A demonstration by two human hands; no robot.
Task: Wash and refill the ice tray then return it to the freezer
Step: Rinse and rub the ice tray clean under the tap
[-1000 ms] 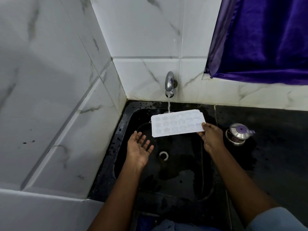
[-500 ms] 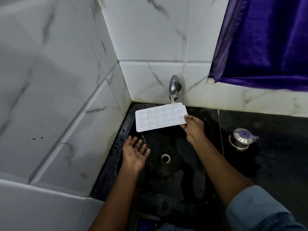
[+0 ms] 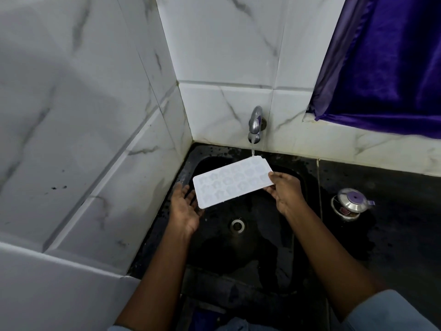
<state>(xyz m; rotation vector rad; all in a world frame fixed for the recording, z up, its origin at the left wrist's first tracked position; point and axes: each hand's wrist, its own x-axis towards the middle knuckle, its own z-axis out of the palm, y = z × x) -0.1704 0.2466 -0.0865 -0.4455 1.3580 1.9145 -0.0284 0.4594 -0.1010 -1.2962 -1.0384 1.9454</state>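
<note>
Head view looks down into the corner where my black sink [image 3: 241,256] sits between white marble-patterned tiles [image 3: 224,56]. My right hand [image 3: 285,191] grips the white ice tray [image 3: 232,181] by its right short edge, thumb on top and the other fingers curled beneath it. I hold the tray in the air above the sink basin, moulded face up and slanted, so that its far right corner sits higher than the near left corner. That raised corner is right under the steel tap [image 3: 255,124] on the back wall, and the thin stream of water [image 3: 252,151] lands on it.

My left hand [image 3: 185,207] is open, palm up and fingers relaxed, just below the tray's low left corner. The tray hides my fingertips, so I cannot tell whether they touch its underside.

Below the tray, the round drain [image 3: 237,225] shows in the wet bottom of the sink. To the right, the dark counter [image 3: 393,247] is spotted with water, and a small steel lidded pot [image 3: 350,204] with a purple knob stands on it, well apart from my right hand. A purple curtain [image 3: 386,63] hangs over the upper right, above the tiled ledge. A light blue sleeve [image 3: 386,311] covers my right upper arm at the lower edge.
</note>
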